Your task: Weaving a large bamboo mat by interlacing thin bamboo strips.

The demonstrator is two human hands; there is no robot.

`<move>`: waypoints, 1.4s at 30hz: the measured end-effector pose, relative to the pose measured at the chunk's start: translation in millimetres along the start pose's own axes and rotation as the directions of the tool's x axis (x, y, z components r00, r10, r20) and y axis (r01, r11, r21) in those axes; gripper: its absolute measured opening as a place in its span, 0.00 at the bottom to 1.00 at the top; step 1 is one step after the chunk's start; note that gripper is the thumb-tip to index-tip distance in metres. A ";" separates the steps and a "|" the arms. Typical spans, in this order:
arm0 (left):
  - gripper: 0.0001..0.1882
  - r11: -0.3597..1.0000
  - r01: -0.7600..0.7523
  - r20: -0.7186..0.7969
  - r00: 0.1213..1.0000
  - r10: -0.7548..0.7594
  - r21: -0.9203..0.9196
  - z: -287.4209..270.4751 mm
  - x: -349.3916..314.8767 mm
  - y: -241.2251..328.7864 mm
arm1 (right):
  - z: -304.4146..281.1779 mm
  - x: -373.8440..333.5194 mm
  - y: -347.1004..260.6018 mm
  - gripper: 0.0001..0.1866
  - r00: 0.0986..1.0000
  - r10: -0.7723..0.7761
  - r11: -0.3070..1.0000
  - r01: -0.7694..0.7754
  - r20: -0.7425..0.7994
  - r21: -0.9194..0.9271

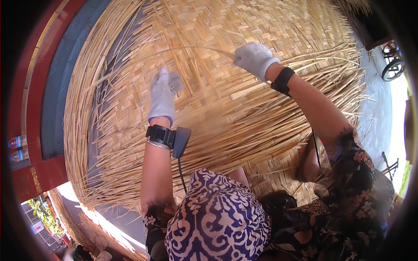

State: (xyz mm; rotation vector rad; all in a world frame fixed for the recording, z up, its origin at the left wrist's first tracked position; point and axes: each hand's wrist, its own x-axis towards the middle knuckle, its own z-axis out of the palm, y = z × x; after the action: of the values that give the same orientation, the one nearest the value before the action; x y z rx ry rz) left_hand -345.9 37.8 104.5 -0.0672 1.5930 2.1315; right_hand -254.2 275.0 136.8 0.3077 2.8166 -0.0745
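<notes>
A large woven mat (278,26) of flat pale reed strips spreads beneath both hands. My right hand (256,60), in a white knitted glove, is closed round a long thin reed strip (208,48). The strip arches leftward over the weave, and its far end blurs into the loose reeds at left. My left hand (163,93), gloved alike, hovers above the mat's left half with its fingers apart and nothing visible in them. Several loose strips lie on the weave between my hands.
A thick band of loose reeds (209,143) crosses in front of my body. More reeds (80,130) line the mat's left edge. Two plastic bottles (18,148) rest by the red frame (32,108) at far left. A wheel (393,69) shows at far right.
</notes>
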 end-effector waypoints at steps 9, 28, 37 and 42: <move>0.34 0.771 0.087 -0.003 0.994 -0.110 0.630 18.0 80.7 -70.4 | 55.8 41.8 -10.4 0.16 0.925 0.366 0.470 -0.093 -0.098 0.878; 0.11 0.928 -0.243 -0.252 0.952 0.173 -0.283 -0.6 71.2 -19.7 | 81.9 102.0 -62.4 0.10 0.990 -0.124 0.767 0.137 -0.065 0.627; 0.09 0.987 -0.079 -0.569 0.822 -0.015 -0.140 -76.0 27.8 -45.3 | 65.4 85.8 1.0 0.07 0.949 -0.109 0.856 -0.062 0.297 0.513; 0.10 0.882 0.367 -0.333 0.905 -0.265 0.297 -75.2 21.4 -28.9 | 57.8 104.1 17.8 0.06 0.974 -0.205 0.906 0.153 0.092 0.395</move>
State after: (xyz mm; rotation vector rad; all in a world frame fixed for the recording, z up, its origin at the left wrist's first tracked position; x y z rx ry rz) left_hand -371.2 -17.7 47.7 -0.5035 1.9519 1.6095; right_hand -330.1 308.7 49.6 0.1195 2.6732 -0.6734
